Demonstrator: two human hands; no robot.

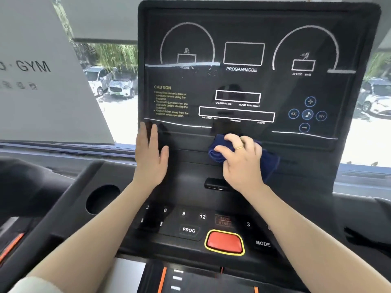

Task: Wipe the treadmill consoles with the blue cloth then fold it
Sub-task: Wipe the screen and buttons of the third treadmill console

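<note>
Clearly the bunched dark-blue soft cloth [220,154] is light and limp, pressed against the ledge below the black treadmill console display [243,81]. The right hand [241,159] has its fingers [229,140] curled around it; bunching it in the palm looks the surest hold. The left hand [151,153] lies flat, fingers straight, on the console's left edge.

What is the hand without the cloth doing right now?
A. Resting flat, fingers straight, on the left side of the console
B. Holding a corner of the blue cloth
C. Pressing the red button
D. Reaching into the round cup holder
A: the left hand lies flat with straight fingers on the treadmill console, while the right hand holds the bunched blue cloth against it.
</note>
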